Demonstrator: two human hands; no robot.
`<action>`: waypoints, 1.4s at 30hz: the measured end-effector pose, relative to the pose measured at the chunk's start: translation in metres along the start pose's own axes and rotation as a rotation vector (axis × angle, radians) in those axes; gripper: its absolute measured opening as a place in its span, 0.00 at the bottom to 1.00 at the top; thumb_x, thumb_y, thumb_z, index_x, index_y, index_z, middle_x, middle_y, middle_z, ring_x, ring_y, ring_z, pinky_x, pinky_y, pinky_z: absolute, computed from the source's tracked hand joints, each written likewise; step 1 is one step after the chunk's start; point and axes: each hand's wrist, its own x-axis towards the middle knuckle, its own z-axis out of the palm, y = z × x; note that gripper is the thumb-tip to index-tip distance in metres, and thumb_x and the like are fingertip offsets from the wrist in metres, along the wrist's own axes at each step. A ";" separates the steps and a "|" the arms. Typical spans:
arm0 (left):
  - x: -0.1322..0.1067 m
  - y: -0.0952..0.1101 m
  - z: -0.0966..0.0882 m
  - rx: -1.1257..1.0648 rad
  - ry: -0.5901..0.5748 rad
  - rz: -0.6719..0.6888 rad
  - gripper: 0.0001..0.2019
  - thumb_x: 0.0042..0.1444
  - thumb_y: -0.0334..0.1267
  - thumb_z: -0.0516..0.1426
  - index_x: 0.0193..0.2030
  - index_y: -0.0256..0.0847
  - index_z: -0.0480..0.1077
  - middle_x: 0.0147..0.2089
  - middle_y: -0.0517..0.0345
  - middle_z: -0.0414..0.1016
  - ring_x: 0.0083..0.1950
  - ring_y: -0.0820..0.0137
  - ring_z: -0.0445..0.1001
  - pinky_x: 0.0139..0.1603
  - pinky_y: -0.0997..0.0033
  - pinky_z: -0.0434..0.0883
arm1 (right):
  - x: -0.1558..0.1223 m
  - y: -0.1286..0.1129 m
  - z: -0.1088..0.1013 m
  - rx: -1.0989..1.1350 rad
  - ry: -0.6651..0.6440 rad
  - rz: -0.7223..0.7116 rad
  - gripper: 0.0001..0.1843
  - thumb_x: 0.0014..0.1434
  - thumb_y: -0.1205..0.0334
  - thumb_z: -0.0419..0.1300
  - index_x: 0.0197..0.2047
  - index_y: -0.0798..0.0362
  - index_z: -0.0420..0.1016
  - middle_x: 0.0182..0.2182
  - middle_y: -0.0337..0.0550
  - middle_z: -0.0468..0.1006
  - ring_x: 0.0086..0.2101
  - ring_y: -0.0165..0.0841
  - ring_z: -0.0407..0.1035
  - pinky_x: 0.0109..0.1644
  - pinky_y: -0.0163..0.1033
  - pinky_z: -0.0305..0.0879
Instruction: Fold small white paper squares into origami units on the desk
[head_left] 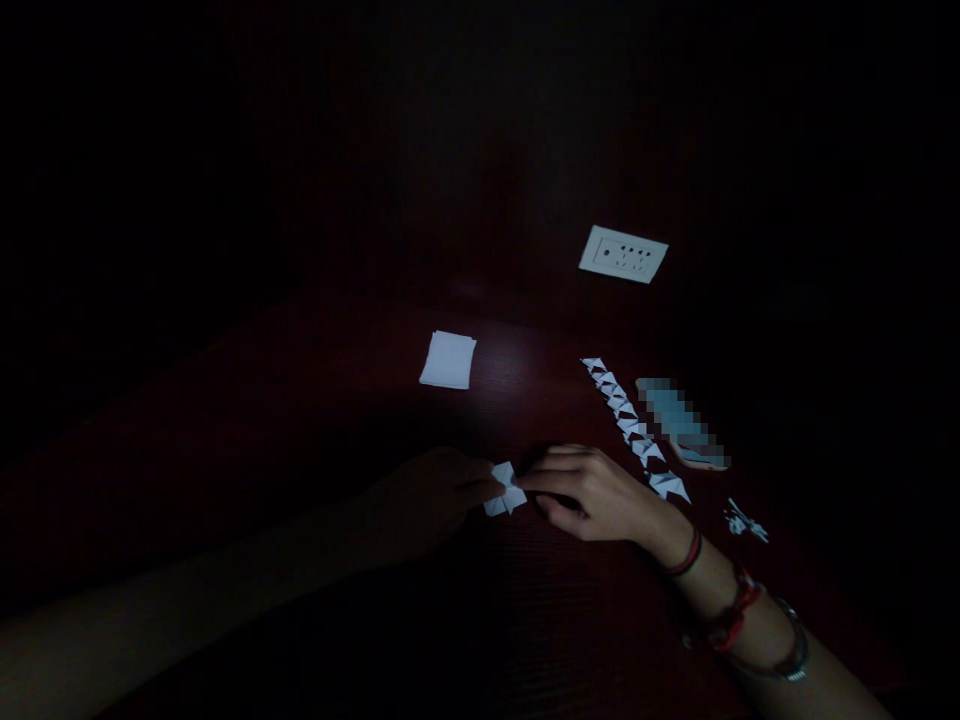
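Observation:
A small piece of folded white paper (511,496) lies on the dark red table in front of me, its corners turned out in several flaps. My left hand (442,490), deep in shadow, reaches it from the left with a finger and thumb on its left edge. From the other side, my right hand (592,490) touches the paper's right edge with a fingertip. The right fingers are stretched out and the thumb sits apart from them. Just beyond that wrist runs a row of folded paper pieces (622,408), pointed and overlapping.
A stack of white paper squares (448,361) lies farther back. To the right of the row are a phone (697,462), its screen blurred out, and a little heap of thin white bits (745,523). A white socket panel (624,254) is on the back wall. The surroundings are very dark.

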 end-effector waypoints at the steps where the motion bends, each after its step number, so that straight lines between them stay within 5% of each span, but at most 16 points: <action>1: -0.001 -0.001 0.002 0.001 0.006 0.006 0.19 0.54 0.26 0.49 0.53 0.42 0.60 0.52 0.54 0.65 0.49 0.66 0.65 0.48 0.64 0.62 | 0.000 0.000 0.000 -0.007 -0.007 -0.004 0.15 0.55 0.67 0.51 0.46 0.55 0.69 0.37 0.44 0.72 0.38 0.32 0.64 0.44 0.39 0.61; 14: 0.001 0.000 0.004 0.049 -0.002 0.023 0.18 0.54 0.28 0.50 0.53 0.43 0.60 0.52 0.55 0.65 0.49 0.65 0.65 0.46 0.65 0.62 | 0.000 0.001 -0.002 0.015 -0.001 0.002 0.10 0.54 0.68 0.51 0.36 0.56 0.73 0.36 0.43 0.71 0.36 0.31 0.65 0.43 0.37 0.63; 20: 0.001 0.001 0.005 0.055 0.027 0.046 0.17 0.56 0.28 0.48 0.53 0.42 0.59 0.51 0.53 0.65 0.50 0.64 0.64 0.46 0.63 0.61 | 0.000 0.003 0.000 0.032 0.040 0.047 0.15 0.55 0.68 0.51 0.45 0.54 0.70 0.39 0.44 0.70 0.37 0.30 0.65 0.43 0.36 0.63; 42: -0.001 -0.001 -0.005 -0.053 0.015 0.027 0.21 0.51 0.25 0.49 0.52 0.43 0.60 0.52 0.55 0.64 0.49 0.65 0.64 0.49 0.63 0.62 | 0.003 -0.005 0.000 -0.004 -0.017 0.014 0.13 0.54 0.68 0.52 0.43 0.54 0.72 0.38 0.43 0.70 0.37 0.30 0.65 0.42 0.35 0.62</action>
